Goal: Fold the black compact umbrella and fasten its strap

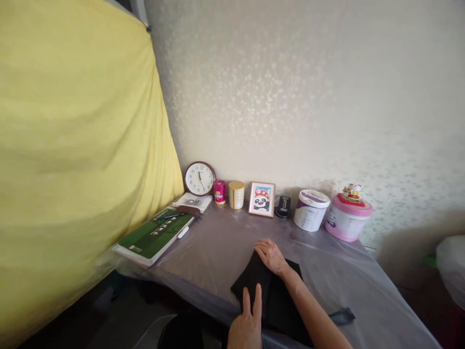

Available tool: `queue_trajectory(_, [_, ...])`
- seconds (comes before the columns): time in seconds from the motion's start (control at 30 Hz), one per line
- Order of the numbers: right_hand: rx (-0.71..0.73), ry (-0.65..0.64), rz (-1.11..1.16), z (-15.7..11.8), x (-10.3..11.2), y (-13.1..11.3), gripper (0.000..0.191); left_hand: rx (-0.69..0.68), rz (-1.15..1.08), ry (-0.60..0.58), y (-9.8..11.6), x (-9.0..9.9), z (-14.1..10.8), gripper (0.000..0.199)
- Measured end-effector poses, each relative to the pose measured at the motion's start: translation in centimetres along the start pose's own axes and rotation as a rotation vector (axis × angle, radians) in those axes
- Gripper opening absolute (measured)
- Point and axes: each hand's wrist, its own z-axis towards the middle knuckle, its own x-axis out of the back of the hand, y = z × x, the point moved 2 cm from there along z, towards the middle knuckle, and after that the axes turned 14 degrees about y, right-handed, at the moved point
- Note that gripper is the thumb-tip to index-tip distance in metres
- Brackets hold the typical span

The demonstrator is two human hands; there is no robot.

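A piece of black cloth [250, 274] lies at the near edge of the table, with a corner at its left and a fold near its middle. My right hand [271, 257] rests palm down on its upper edge, fingers together and pointing left. At the cloth's near left side is my left hand [246, 320], two fingers stretched forward over it and the other fingers hidden. To the right of my right forearm, a small dark strip [342, 316] lies on the table; whether it joins the cloth is hidden.
Plastic sheeting covers the table [214, 252]. Along the wall stand a clock [200, 178], small tins [236, 195], a picture frame [262, 199], a black holder [283, 207] and two tubs [311, 210]. A green book [156, 235] lies left, beside a yellow curtain [80, 145].
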Motion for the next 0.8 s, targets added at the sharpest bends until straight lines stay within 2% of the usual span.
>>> queue_trajectory(0.2, [-0.253, -0.027, -0.064, 1.3, -0.6, 2.3, 0.035, 0.043, 0.006, 0.045, -0.1, -1.1, 0.7, 0.087])
queue_trajectory(0.33, [-0.387, 0.063, -0.188, 0.4, 1.2, 3.5, 0.04, 0.048, 0.004, 0.054, -0.4, -1.6, 1.0, 0.086])
queue_trajectory(0.43, [-0.44, 0.125, -0.283, -2.2, 3.8, 4.4, 0.035, 0.01, -0.046, 0.037, -0.3, -0.9, 0.7, 0.084])
queue_trajectory(0.6, [-0.428, 0.165, -0.519, -8.6, 7.2, 5.1, 0.032, 0.018, -0.038, 0.037, 0.0, 0.9, -0.3, 0.084])
queue_trajectory(0.7, [-0.521, 0.15, -0.366, -11.5, 7.7, 4.6, 0.033, 0.023, -0.032, 0.055, 0.0, 1.0, -0.6, 0.086])
queue_trajectory(0.8, [-0.656, 0.133, -0.188, -12.9, 7.5, 3.4, 0.039, -0.004, -0.049, 0.077, -0.2, 0.4, -0.5, 0.09])
